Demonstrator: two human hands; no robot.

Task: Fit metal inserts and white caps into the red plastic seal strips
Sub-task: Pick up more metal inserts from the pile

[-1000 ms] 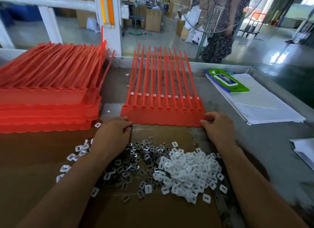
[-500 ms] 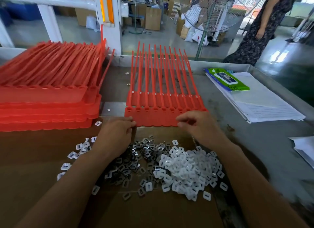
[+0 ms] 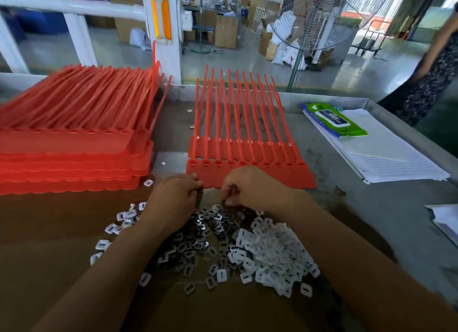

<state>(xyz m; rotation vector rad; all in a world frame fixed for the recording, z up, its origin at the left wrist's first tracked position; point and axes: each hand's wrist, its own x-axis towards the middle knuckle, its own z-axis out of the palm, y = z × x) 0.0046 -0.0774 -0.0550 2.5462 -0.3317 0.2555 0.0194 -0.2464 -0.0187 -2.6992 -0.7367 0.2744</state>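
A red seal strip sheet (image 3: 247,156) lies flat on the table ahead of me, its tails pointing away. My left hand (image 3: 173,200) has curled fingers on the sheet's near left corner and grips it. My right hand (image 3: 250,188) hovers over the sheet's near edge. Its curled fingertips dip to the far edge of the dark metal inserts pile (image 3: 195,240); whether they pinch one is hidden. A heap of white caps (image 3: 272,252) lies right of the inserts, under my right forearm.
A tall stack of red strip sheets (image 3: 69,146) fills the left side. Papers with a green wipes pack (image 3: 334,121) lie at the right. A few loose caps (image 3: 121,220) are scattered left of my left hand. A person (image 3: 431,71) stands beyond the table's right corner.
My right hand slid left from the sheet's right corner to its middle and curled down toward the inserts. My left hand stayed at the left corner. The person behind walked right.
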